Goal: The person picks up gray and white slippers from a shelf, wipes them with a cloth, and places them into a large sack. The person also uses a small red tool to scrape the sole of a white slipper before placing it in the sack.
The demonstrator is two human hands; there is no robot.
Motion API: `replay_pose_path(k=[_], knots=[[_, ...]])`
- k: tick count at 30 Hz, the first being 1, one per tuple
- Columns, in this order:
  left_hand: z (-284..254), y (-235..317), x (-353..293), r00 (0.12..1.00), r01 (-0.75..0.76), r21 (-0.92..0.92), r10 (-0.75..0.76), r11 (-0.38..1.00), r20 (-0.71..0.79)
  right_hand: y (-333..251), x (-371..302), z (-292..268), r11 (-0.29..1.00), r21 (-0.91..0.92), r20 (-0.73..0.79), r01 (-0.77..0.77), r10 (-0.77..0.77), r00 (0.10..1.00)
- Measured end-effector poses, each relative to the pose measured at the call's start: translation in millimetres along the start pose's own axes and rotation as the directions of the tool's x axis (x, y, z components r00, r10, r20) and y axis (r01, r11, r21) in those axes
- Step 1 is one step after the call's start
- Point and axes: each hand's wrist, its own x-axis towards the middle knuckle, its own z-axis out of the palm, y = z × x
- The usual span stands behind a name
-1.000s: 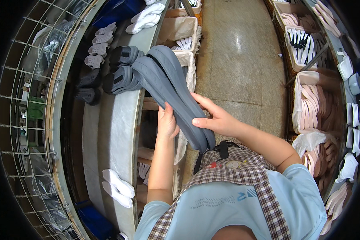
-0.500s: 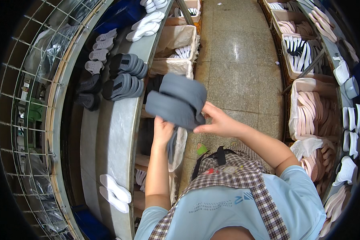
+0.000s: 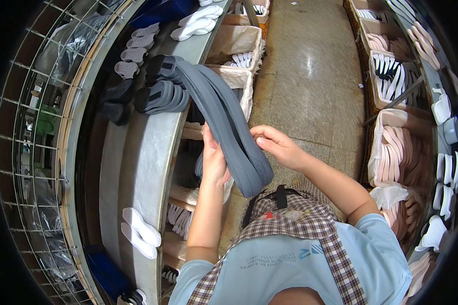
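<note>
A pair of long, dark grey shoe soles (image 3: 239,147) is held up in front of me, side by side with a dark gap between them and slanting down from the far left. My left hand (image 3: 216,160) is closed on their left side, its fingers partly hidden behind them. At the right edge, my right hand (image 3: 279,146) has its fingers bent in against the soles, thumb and index finger close together. Beyond their far end, stacked grey soles with black heels (image 3: 163,96) rest on the metal shelf (image 3: 137,178).
White soles (image 3: 141,231) lie nearer on that shelf. Lined baskets (image 3: 234,43) of soles stand below it. Across the tiled aisle (image 3: 310,76), more baskets hold pink soles (image 3: 394,150) and black and white ones. Wire mesh (image 3: 30,152) borders the far left.
The grey soles have turned from crosswise and bent together to lengthwise and nearly straight. My right hand has shifted slightly right along their edge. The whole view has shifted a little.
</note>
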Motion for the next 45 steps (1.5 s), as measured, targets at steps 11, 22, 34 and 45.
replay_pose_path(k=[11,22,34,45], knots=[[-39.5,-24.9,-17.5,0.965,-0.020,-0.171,-0.026,0.985,-0.262,9.6,12.6,33.0,0.995,0.003,0.218,-0.105,0.101,0.971],[-167.3,30.5,-98.1,0.542,-0.390,0.005,0.234,0.921,-0.807,63.6,108.2,105.6,0.931,0.070,0.255,-0.359,0.331,0.908],[-337.0,81.9,-118.7,0.266,0.053,0.232,0.210,0.971,-0.941,177.0,277.1,176.0,0.930,-0.223,0.140,-0.292,0.327,0.935],[-353.3,158.4,-10.1,0.476,0.209,0.821,0.679,0.531,-0.560,156.7,240.9,141.6,0.694,-0.473,0.326,0.543,-0.435,0.839]])
